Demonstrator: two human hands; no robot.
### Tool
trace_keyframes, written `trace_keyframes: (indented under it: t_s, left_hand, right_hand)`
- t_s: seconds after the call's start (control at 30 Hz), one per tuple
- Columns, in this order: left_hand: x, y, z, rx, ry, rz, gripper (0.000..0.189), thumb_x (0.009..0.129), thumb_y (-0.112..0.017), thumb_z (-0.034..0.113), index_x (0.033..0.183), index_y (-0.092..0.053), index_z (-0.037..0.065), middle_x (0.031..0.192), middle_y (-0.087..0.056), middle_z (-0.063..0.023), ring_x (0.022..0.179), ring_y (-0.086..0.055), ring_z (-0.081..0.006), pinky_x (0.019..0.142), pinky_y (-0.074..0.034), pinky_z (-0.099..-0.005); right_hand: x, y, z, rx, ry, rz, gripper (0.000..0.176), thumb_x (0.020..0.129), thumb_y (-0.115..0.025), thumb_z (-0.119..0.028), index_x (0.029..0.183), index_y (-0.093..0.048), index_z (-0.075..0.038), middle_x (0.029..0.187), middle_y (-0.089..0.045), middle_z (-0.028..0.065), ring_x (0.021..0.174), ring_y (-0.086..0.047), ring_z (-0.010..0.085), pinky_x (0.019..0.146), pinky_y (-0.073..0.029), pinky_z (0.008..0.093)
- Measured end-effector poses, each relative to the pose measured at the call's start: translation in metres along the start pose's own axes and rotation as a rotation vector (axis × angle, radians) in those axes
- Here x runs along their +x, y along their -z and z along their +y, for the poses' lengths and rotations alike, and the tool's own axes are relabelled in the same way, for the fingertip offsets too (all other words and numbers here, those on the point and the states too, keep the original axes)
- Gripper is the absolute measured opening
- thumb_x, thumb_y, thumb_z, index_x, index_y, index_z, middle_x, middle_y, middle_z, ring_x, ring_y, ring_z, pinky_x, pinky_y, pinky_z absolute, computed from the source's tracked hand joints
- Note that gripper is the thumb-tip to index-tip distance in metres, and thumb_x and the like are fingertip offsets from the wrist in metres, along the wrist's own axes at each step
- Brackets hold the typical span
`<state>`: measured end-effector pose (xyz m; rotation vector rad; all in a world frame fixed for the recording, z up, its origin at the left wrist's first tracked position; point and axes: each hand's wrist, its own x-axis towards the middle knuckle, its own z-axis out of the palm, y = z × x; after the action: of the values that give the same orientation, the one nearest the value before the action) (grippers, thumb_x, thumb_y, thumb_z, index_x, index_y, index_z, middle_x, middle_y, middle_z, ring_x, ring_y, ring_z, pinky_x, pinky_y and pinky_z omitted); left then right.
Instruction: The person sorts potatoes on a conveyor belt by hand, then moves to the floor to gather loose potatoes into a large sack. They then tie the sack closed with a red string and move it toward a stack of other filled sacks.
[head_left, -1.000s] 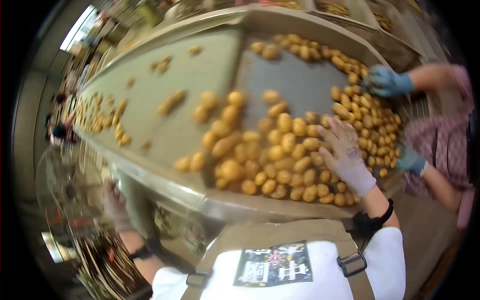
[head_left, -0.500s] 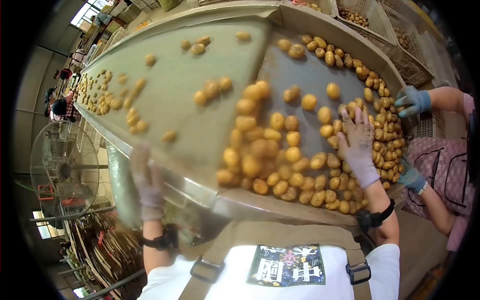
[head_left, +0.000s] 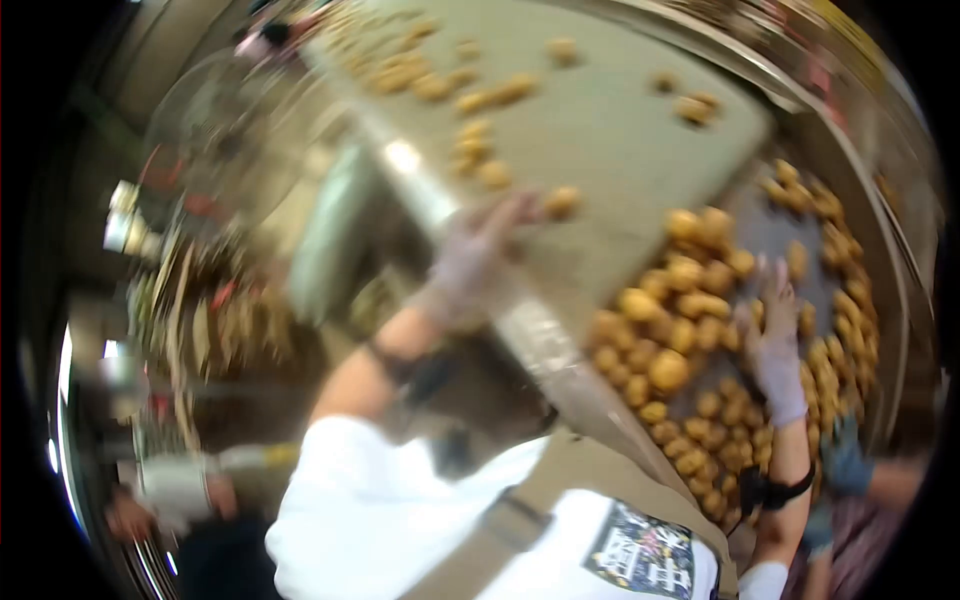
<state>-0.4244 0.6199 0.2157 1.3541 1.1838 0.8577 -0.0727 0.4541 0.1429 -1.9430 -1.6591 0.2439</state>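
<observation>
My left hand (head_left: pixel 478 250), in a pale glove and blurred by motion, reaches over the metal side rail (head_left: pixel 540 335) of the conveyor. Its fingers stretch toward a single potato (head_left: pixel 562 203), with the fingertips right beside it. On the right, my right hand (head_left: pixel 778 345) lies gloved among potatoes on the grey lower surface, fingers stretched out and touching them. A dense heap of potatoes (head_left: pixel 670 370) sits just left of this hand. More potatoes (head_left: pixel 845 350) line the curved outer wall. Farther up, scattered potatoes (head_left: pixel 430 88) lie on the green belt (head_left: pixel 620 150).
A co-worker's blue-gloved hand (head_left: pixel 845 455) is close to my right forearm, at the chute's end. Below the rail at left hangs a pale green sack (head_left: pixel 335 245). Another person (head_left: pixel 180 490) shows at lower left, and a blurred fan (head_left: pixel 215 120) stands at upper left.
The view has turned left. My left hand has swung from outside the rail over to the belt beside a potato. My right hand stays among the potatoes, and the potatoes have shifted.
</observation>
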Motion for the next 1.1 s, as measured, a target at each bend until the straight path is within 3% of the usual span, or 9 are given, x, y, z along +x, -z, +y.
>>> trace_keyframes:
  t_s: [0.2,0.37,0.53,0.6,0.7,0.73,0.87,0.97,1.1]
  left_hand:
    - [0.017,0.033,0.006,-0.453,-0.191,0.009,0.036,0.101,-0.052,0.028,0.120,-0.065,0.001,0.097,-0.071,-0.0095,0.095,-0.067,-0.0194,0.090,-0.052,-0.0339]
    - [0.032,0.050,0.004,-0.752,-0.276,0.068,0.032,0.099,-0.058,0.026,0.109,-0.067,-0.002,0.091,-0.071,-0.0136,0.087,-0.068,-0.0238,0.084,-0.054,-0.0383]
    - [0.008,0.045,0.020,-0.195,-0.160,0.143,0.039,0.103,-0.048,0.031,0.125,-0.062,0.001,0.100,-0.072,-0.0083,0.096,-0.067,-0.0156,0.085,-0.050,-0.0266]
    - [-0.009,0.027,0.027,0.071,-0.175,-0.008,0.029,0.100,-0.055,0.018,0.120,-0.066,0.001,0.101,-0.072,-0.0061,0.094,-0.065,-0.0151,0.088,-0.049,-0.0282]
    - [0.011,0.047,0.015,0.909,-0.977,-0.103,0.024,0.092,-0.056,0.002,0.112,-0.068,-0.003,0.095,-0.070,-0.0119,0.094,-0.064,-0.0261,0.086,-0.052,-0.0371]
    - [0.005,0.037,0.021,0.514,-0.509,-0.048,0.024,0.092,-0.054,0.001,0.111,-0.068,-0.003,0.095,-0.068,-0.0128,0.094,-0.064,-0.0246,0.085,-0.051,-0.0350]
    - [0.008,0.047,0.038,0.674,-0.626,-0.007,0.026,0.093,-0.054,0.011,0.110,-0.069,-0.002,0.097,-0.071,-0.0135,0.098,-0.064,-0.0315,0.095,-0.046,-0.0400]
    - [0.015,0.062,0.042,0.710,-0.635,-0.039,0.028,0.094,-0.053,0.012,0.112,-0.069,-0.003,0.104,-0.071,-0.0145,0.102,-0.062,-0.0333,0.096,-0.045,-0.0419]
    - [0.018,0.066,0.044,0.742,-0.626,-0.055,0.028,0.093,-0.054,0.013,0.112,-0.069,-0.001,0.104,-0.071,-0.0146,0.103,-0.062,-0.0333,0.097,-0.045,-0.0422]
  right_hand:
    - [-0.002,-0.010,-0.067,-0.193,0.532,-0.336,0.065,0.087,-0.059,-0.037,0.147,-0.045,-0.017,0.161,-0.024,0.0125,0.150,-0.013,0.0372,0.122,-0.005,0.0503]
    - [-0.005,0.022,0.021,-0.223,-0.023,-0.091,0.056,0.095,-0.053,-0.033,0.147,-0.044,-0.013,0.159,-0.026,0.0184,0.149,-0.016,0.0367,0.121,-0.008,0.0498]
    - [-0.028,0.018,-0.067,-0.280,0.537,-0.344,0.062,0.093,-0.059,-0.039,0.147,-0.044,-0.012,0.159,-0.024,0.0197,0.148,-0.017,0.0415,0.120,-0.013,0.0518]
    - [-0.022,0.027,-0.028,-0.383,0.351,-0.216,0.070,0.089,-0.063,-0.040,0.149,-0.041,-0.011,0.158,-0.026,0.0215,0.148,-0.019,0.0381,0.119,-0.013,0.0520]
    - [-0.034,0.048,0.042,-0.440,-0.121,0.061,0.071,0.087,-0.062,-0.048,0.148,-0.043,-0.016,0.158,-0.025,0.0222,0.148,-0.018,0.0389,0.119,-0.011,0.0535]
    - [-0.048,0.064,0.057,-0.426,-0.297,0.180,0.070,0.087,-0.061,-0.051,0.147,-0.044,-0.019,0.158,-0.024,0.0222,0.147,-0.017,0.0401,0.119,-0.010,0.0542]
    - [-0.046,0.077,-0.089,-0.343,-0.151,-0.449,0.065,0.080,-0.065,-0.054,0.137,-0.053,-0.027,0.143,-0.041,0.0166,0.141,-0.028,0.0346,0.116,-0.014,0.0550]
    - [-0.070,0.046,-0.062,-0.252,0.311,-0.229,0.064,0.079,-0.065,-0.053,0.137,-0.052,-0.031,0.145,-0.040,0.0148,0.140,-0.029,0.0334,0.115,-0.014,0.0566]
    - [-0.073,0.082,0.019,-0.443,-0.537,0.023,0.074,0.084,-0.064,-0.054,0.147,-0.041,-0.022,0.155,-0.026,0.0193,0.143,-0.020,0.0398,0.115,-0.014,0.0560]
